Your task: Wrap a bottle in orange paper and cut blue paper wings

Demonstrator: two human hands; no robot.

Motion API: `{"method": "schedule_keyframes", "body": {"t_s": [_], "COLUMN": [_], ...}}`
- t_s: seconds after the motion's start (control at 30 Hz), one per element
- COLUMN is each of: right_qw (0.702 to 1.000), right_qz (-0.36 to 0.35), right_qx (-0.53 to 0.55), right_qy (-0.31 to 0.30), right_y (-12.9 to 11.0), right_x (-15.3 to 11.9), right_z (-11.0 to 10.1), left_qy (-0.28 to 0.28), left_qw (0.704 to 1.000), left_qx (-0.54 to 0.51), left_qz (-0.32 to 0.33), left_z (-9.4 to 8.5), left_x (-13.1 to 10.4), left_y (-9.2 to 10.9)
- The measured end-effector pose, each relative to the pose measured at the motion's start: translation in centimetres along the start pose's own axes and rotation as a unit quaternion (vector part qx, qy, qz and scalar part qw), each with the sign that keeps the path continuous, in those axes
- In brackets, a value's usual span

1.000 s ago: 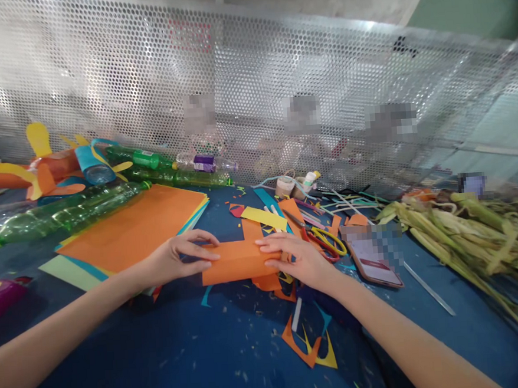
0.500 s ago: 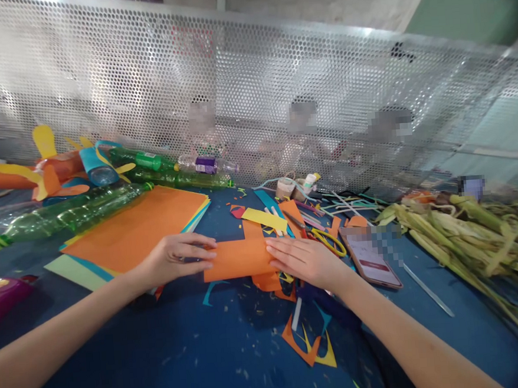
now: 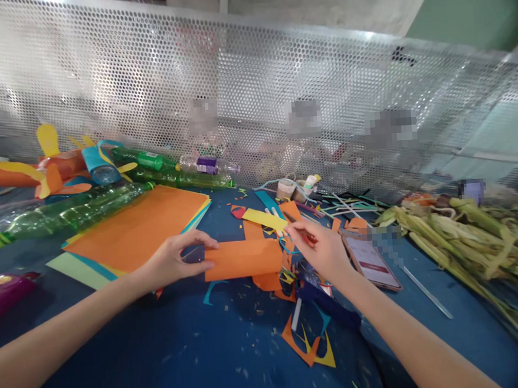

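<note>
My left hand (image 3: pixel 175 259) pinches the left end of a folded orange paper strip (image 3: pixel 241 259), with fingers at its upper edge and thumb lower down. The strip lies over paper scraps. My right hand (image 3: pixel 320 246) is off the strip, its fingers closed round the scissors (image 3: pixel 291 216); the dark blade tips poke out past the fingertips, while the hand covers the handles. A yellow paper strip (image 3: pixel 265 219) lies just left of those fingertips. Below the right wrist is a dark blue glue gun (image 3: pixel 328 301) with a white glue stick.
Stacked coloured paper (image 3: pixel 141 226) lies left, near green plastic bottles (image 3: pixel 78 209). A phone (image 3: pixel 372 260) and dried corn husks (image 3: pixel 461 233) are right. Cut scraps (image 3: pixel 302 344) lie in front; a purple tool (image 3: pixel 9 294) sits far left. A perforated metal screen (image 3: pixel 251 82) stands behind.
My right hand has left the orange strip, moved right and up, and closed round the scissors. The left hand stays at the strip's left end, its thumb and fingers wider apart.
</note>
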State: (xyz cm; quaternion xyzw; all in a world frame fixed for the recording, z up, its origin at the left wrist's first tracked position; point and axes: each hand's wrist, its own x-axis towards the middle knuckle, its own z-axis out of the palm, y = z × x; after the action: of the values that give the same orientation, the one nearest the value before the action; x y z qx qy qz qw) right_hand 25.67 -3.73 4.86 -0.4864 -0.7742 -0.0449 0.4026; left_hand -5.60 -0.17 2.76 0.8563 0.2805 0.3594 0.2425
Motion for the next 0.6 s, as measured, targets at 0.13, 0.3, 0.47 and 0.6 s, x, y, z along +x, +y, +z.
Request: {"method": "schedule_keyframes", "body": {"t_s": [0.13,0.3,0.47,0.6], "right_qw": [0.990,0.970,0.969,0.966], "right_qz": [0.016,-0.027,-0.026,-0.009], "right_qx": [0.073,0.048,0.056,0.084], "right_qy": [-0.121,-0.236,-0.239,-0.243], "right_y": [-2.4,-3.0,-2.7,-3.0], "right_x": [-0.1,-0.9,-1.0,-0.6], "right_z": [0.7,1.5,1.8,0.9], "left_qy": [-0.038,-0.036,-0.082,-0.089], "left_qw": [0.997,0.995,0.994,0.990], "left_qx": [0.046,0.084,0.071,-0.044], "left_qz": [0.038,0.051,0.019,-0.095], "left_z": [0.1,0.3,0.5,0.1], "left_x": [-0.2,-0.1,0.0,0.2], "left_y": [0.0,0.4,0.6,0.9]}}
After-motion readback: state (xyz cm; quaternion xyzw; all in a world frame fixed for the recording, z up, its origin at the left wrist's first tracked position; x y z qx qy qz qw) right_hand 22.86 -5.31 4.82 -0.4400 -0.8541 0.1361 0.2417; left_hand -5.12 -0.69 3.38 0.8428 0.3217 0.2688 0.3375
